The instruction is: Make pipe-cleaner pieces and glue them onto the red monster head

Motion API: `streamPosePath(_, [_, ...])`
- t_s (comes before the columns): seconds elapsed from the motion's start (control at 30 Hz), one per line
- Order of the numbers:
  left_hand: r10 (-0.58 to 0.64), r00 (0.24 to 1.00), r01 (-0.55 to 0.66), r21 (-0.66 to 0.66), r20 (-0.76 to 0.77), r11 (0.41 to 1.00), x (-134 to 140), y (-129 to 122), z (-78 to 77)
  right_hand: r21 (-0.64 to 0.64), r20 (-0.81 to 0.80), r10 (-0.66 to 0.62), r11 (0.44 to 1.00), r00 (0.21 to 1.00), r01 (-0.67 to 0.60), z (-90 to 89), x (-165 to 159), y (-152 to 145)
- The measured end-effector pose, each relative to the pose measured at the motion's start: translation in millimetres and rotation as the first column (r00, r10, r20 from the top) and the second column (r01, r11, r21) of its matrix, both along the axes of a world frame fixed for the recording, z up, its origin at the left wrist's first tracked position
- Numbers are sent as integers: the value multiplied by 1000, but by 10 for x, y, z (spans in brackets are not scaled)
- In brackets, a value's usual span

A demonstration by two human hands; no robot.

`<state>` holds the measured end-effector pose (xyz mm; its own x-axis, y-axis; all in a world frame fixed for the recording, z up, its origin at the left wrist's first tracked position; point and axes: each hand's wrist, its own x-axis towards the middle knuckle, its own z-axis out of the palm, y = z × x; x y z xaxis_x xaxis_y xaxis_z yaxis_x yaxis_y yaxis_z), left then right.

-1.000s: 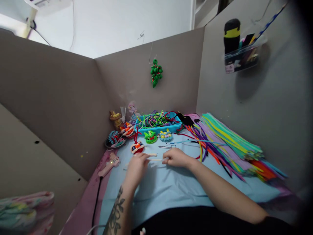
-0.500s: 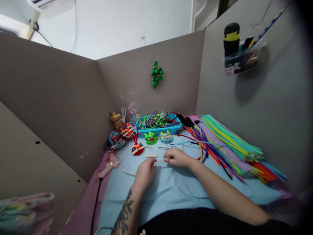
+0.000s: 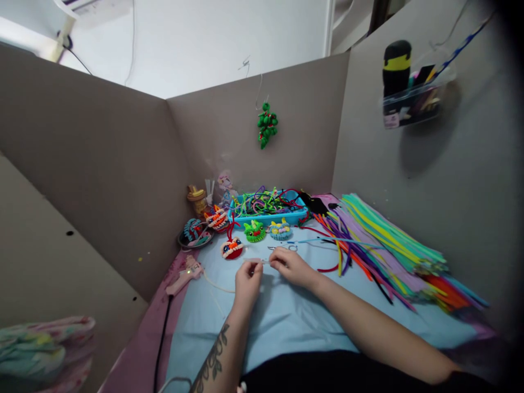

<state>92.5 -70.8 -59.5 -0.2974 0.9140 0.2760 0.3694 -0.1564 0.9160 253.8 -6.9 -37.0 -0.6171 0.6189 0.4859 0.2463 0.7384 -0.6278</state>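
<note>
Pinched between the fingertips of both hands is a short white pipe cleaner (image 3: 266,262), of which only a small piece shows. My left hand (image 3: 249,279) is closed on its left end, and my right hand (image 3: 291,266) grips the other end. Just behind the hands lie small scissors (image 3: 292,248), partly covered by the right hand. A red and cream face ornament (image 3: 232,249) made of pipe cleaners rests to the left, with a green one (image 3: 254,232) and a light blue and yellow one (image 3: 280,230) beyond.
A blue tray (image 3: 270,219) of pipe cleaner scraps stands at the back. Bundles of long pipe cleaners (image 3: 385,245) cover the right side. On the left are a pink glue gun (image 3: 186,275) and a dark bowl (image 3: 195,240). Grey panels (image 3: 245,125) enclose the table.
My hands have drawn closer together, so less of the white pipe cleaner shows between them. The left hand has turned more upright. The view has shifted slightly.
</note>
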Motion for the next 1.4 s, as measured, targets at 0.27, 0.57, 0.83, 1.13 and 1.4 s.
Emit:
streamPosePath(0.27, [-46, 964, 47, 3, 262, 999, 1, 33, -48, -51, -96, -9, 999, 995, 4, -116, -145, -62])
streamPosePath(0.57, [-91, 929, 88, 24, 359, 996, -2, 23, -29, -102, -165, -16, 995, 986, -2, -91, -142, -57])
streamPosePath(0.83, [-99, 950, 100, 11, 296, 995, 4, 31, -41, -59, -224, 3, 998, 975, -16, -78, -136, -81])
streamPosePath(1.13, [-87, 988, 90, -19, 128, 996, -4, 35, -86, -8, -251, -32, 999, 967, 31, -140, -168, -106])
streamPosePath(1.4, [-72, 997, 73, 8, -35, 997, 35, -9, -48, 39, -218, -123, 990, 968, 135, -174, -174, -124])
